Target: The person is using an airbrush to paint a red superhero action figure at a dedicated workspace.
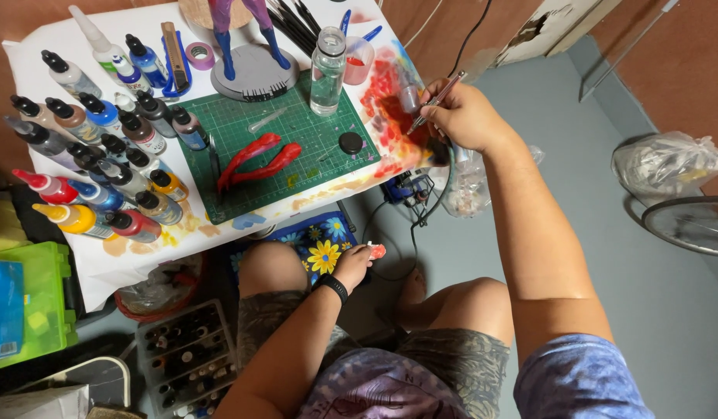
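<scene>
My right hand (pixel 464 116) grips a slim metal airbrush (pixel 435 101), its tip pointing down at the red-stained paper on the table's right corner. Lower down, near my knees, my left hand (pixel 351 265) pinches a small red-painted model part (pixel 377 251); a dark band is on that wrist. Two red curved model pieces (pixel 258 161) lie on the green cutting mat (pixel 297 124). Beside them sit a small black cap (pixel 350 142) and a clear bottle (pixel 328 71).
Many paint dropper bottles (pixel 103 155) crowd the table's left side. A figure on a grey round base (pixel 254 74) stands at the back with brushes (pixel 293 19) and a tape roll (pixel 200 54). A green box (pixel 37 299) and a bottle tray (pixel 188 361) sit on the floor.
</scene>
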